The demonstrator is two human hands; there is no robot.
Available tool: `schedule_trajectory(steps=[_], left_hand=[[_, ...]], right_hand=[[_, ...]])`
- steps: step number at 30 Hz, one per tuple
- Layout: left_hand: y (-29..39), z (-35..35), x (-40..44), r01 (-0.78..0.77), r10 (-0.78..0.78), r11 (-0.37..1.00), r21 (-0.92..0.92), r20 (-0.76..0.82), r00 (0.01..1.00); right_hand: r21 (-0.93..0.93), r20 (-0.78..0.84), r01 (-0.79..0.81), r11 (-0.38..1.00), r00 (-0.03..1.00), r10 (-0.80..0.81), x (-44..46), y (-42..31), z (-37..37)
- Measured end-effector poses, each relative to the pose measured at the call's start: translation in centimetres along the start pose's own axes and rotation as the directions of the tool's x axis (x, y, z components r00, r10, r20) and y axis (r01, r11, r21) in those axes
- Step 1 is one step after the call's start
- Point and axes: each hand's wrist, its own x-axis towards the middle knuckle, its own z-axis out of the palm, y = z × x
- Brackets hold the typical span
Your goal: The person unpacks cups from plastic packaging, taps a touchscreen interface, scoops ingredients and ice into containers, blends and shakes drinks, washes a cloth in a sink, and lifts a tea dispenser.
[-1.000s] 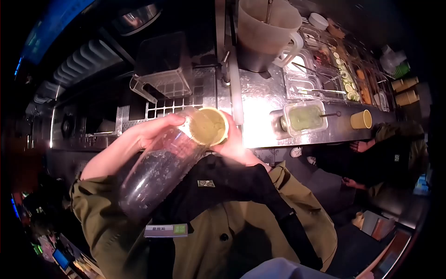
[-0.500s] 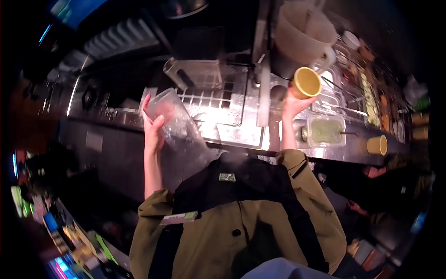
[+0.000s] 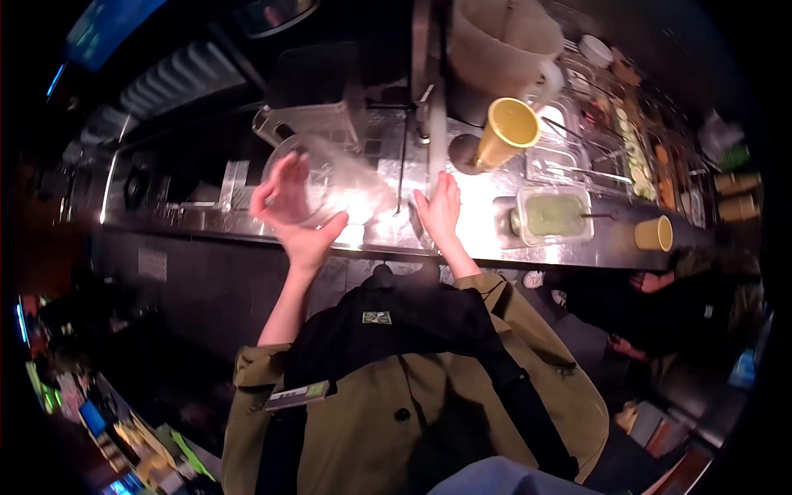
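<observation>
Yellow cup now stands inside the bench's front edge, my right hand spread; my left hand, gripping widely, could drop the clear container.

Yellow cup now on counter; right hand off it.

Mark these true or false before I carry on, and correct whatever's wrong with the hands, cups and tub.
1. The left hand is at the clear container. True.
2. The right hand is wrapped around a yellow cup. False: the right hand is open, apart from the nearer yellow cup.
3. A utensil handle sticks out of the green-filled tub. True.
4. The nearer yellow cup lies on its side. False: it stands upright.
5. Another yellow cup stands right of the tub. True.
</observation>
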Motion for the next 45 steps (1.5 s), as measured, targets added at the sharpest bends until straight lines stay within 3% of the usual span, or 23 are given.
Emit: schedule_trajectory(steps=[1, 2, 5, 9, 13, 15, 17, 18, 19, 21, 22, 23, 25, 26, 29, 31, 33, 36, 37, 38, 39, 40, 45], left_hand=[[-1.5, 1.7, 0.7, -0.035, 0.038, 0.998, -0.048, 0.062, 0.997], [-2.9, 3.7, 1.3, -0.057, 0.062, 0.996, -0.070, 0.079, 0.995], [-5.3, 9.9, 1.4, 0.068, -0.063, 0.986, -0.154, 0.036, 0.997], [-6.9, 14.5, -0.9, 0.091, -0.075, 0.992, -0.089, 0.167, 0.983], [-9.0, 15.9, -4.1, 0.052, -0.051, 0.999, 0.006, 0.335, 0.941], [-9.3, 16.3, -4.6, 0.027, -0.029, 1.000, 0.008, 0.376, 0.926], [-10.0, 16.5, -5.5, 0.157, -0.159, 0.987, 0.042, 0.442, 0.883], [-8.6, 16.9, -5.8, 0.375, -0.368, 0.924, 0.071, 0.425, 0.827], [-8.2, 16.5, -5.6, 0.278, -0.264, 0.960, 0.030, 0.429, 0.864], [-10.3, 15.7, -5.7, 0.232, -0.249, 0.968, 0.096, 0.487, 0.837], [-9.9, 15.1, -4.9, 0.155, -0.177, 0.984, 0.086, 0.487, 0.855], [-8.7, 14.5, -4.5, 0.095, -0.115, 0.993, 0.065, 0.506, 0.855], [-8.4, 12.4, -3.0, -0.092, 0.049, 0.993, 0.067, 0.479, 0.876], [-7.4, 10.5, -1.7, -0.089, 0.023, 0.987, 0.135, 0.430, 0.902], [-8.6, 2.4, 2.2, -0.251, 0.246, 0.904, 0.346, 0.059, 0.967], [-8.7, -4.5, 5.1, -0.110, 0.225, 0.801, 0.588, -0.125, 0.966], [-8.7, -8.9, 7.2, 0.037, 0.100, 0.735, 0.677, -0.162, 0.982], [-11.1, -11.9, 7.8, 0.070, -0.080, 0.565, 0.822, -0.030, 0.996], [-11.0, -12.4, 8.6, 0.072, -0.171, 0.580, 0.812, 0.035, 0.985], [-11.3, -12.6, 8.6, 0.095, -0.199, 0.580, 0.809, 0.027, 0.980], [-11.9, -12.4, 8.5, 0.107, -0.222, 0.584, 0.805, 0.032, 0.974], [-13.2, -12.4, 8.3, 0.053, -0.100, 0.617, 0.785, 0.012, 0.995], [-14.5, -12.3, 7.8, 0.248, -0.321, 0.722, 0.646, -0.004, 0.947]], right_hand=[[0.078, -0.029, -0.034, 0.996, 0.999, 0.037, 0.0, 0.4, 0.3], [0.032, -0.129, 0.087, 0.996, 0.988, -0.082, -0.2, 2.0, 0.4], [0.277, -0.255, -0.103, 0.955, 0.951, 0.176, -0.8, 2.0, -2.8], [0.522, -0.167, -0.175, 0.835, 0.939, 0.301, -3.7, 2.4, -5.3], [0.434, -0.113, -0.168, 0.885, 0.965, 0.238, -4.1, 2.0, -7.4], [0.237, -0.030, -0.223, 0.945, 0.971, 0.237, -4.5, 3.2, -7.4], [0.132, 0.087, -0.313, 0.941, 0.949, 0.303, -4.8, 0.9, -10.1], [0.112, 0.103, -0.276, 0.954, 0.959, 0.265, -5.9, 1.6, -9.8], [0.192, 0.132, -0.251, 0.949, 0.965, 0.228, -5.7, 0.8, -10.5], [0.272, 0.135, -0.273, 0.923, 0.960, 0.245, -5.4, -0.9, -11.3], [0.153, 0.127, -0.280, 0.948, 0.957, 0.262, -5.3, 0.1, -10.6], [0.210, 0.112, -0.261, 0.942, 0.964, 0.242, -5.1, -0.3, -11.1], [0.145, 0.135, -0.246, 0.958, 0.964, 0.227, -4.9, 0.7, -11.0], [0.072, 0.118, -0.229, 0.971, 0.968, 0.220, -4.9, 0.3, -11.3], [0.303, 0.237, -0.314, 0.900, 0.939, 0.248, -5.4, -2.0, -11.9], [0.582, 0.159, -0.230, 0.780, 0.973, 0.168, -3.6, -10.5, -12.9], [0.668, -0.170, 0.116, 0.735, 0.985, 0.000, -1.0, -16.6, -11.9], [0.493, -0.674, 0.712, 0.501, 0.676, -0.297, 6.0, -26.8, -12.3], [0.258, -0.704, 0.750, 0.609, 0.578, -0.413, 8.3, -28.4, -13.2], [-0.078, -0.633, 0.639, 0.765, 0.561, -0.533, 9.6, -30.3, -14.8], [0.033, -0.740, 0.698, 0.715, 0.498, -0.452, 11.4, -31.9, -14.4], [-0.076, -0.741, 0.712, 0.698, 0.429, -0.517, 12.9, -32.9, -14.9], [-0.311, -0.720, 0.699, 0.644, 0.269, -0.640, 16.0, -36.0, -15.5]])
